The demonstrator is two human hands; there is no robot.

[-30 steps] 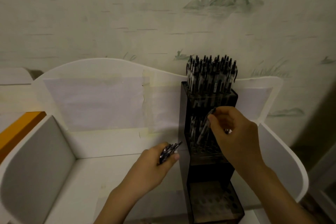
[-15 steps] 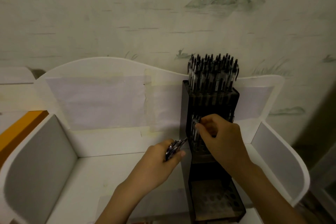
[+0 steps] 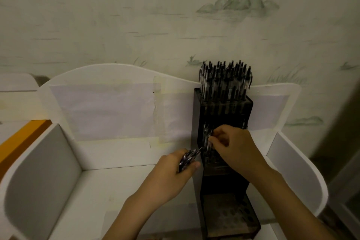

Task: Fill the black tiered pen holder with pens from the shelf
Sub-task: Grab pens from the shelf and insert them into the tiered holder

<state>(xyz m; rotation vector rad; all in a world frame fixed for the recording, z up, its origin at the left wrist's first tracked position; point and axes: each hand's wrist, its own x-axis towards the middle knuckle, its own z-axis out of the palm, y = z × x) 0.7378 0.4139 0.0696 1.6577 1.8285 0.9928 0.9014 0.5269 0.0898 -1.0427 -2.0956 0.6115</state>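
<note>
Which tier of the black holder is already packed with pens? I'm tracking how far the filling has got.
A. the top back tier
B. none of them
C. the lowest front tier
A: the top back tier of the black holder bristles with pens, while the lowest front tier shows bare holes.

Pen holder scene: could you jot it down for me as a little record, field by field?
Holder: black tiered pen holder standing upright against the back of a white shelf
Top tier: packed with dark pens
Middle tier: partly filled, being loaded
Bottom tier: empty holes visible
Right hand: pinches one pen at the middle tier
Left hand: grips a bundle of pens beside the holder
Backdrop: pale wall with a painted mountain
</note>
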